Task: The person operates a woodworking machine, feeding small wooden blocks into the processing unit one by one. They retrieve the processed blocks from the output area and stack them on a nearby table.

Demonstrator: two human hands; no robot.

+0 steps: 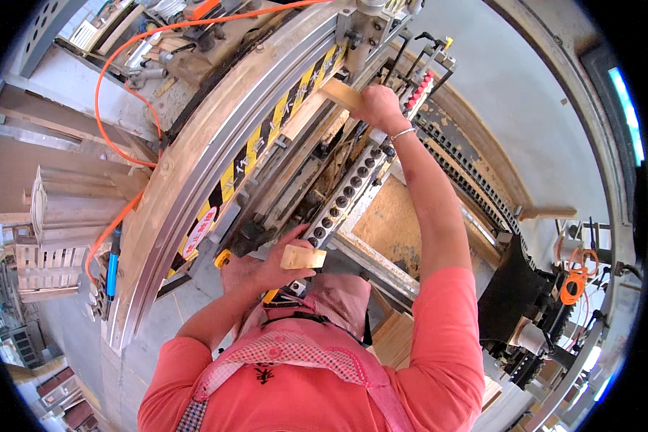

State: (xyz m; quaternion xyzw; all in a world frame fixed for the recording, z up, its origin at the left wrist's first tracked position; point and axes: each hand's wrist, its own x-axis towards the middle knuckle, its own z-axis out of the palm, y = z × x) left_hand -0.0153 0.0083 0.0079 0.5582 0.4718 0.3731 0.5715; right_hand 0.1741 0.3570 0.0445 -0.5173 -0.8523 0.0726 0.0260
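Observation:
My right hand (379,109) reaches far forward, its fingers closed round the end of a pale wooden block (341,94). That block lies across the machine's bed, close to a longer light wooden strip (304,117) beside the yellow-and-black striped guard. Near my waist, my left hand (284,252) is closed on a second short wooden block (302,258), its cut end toward me. Between the two hands runs a row of round black knobs (348,191) on a metal rail. Parts of the fingers on both hands are hidden by the wood and the wrists.
A curved-looking metal and wood machine edge (167,169) stands at the left, with an orange hose (98,108) over it. Red knobs (419,91) and a black chain track (475,162) lie to the right. Stacked wood (392,340) is by my right side.

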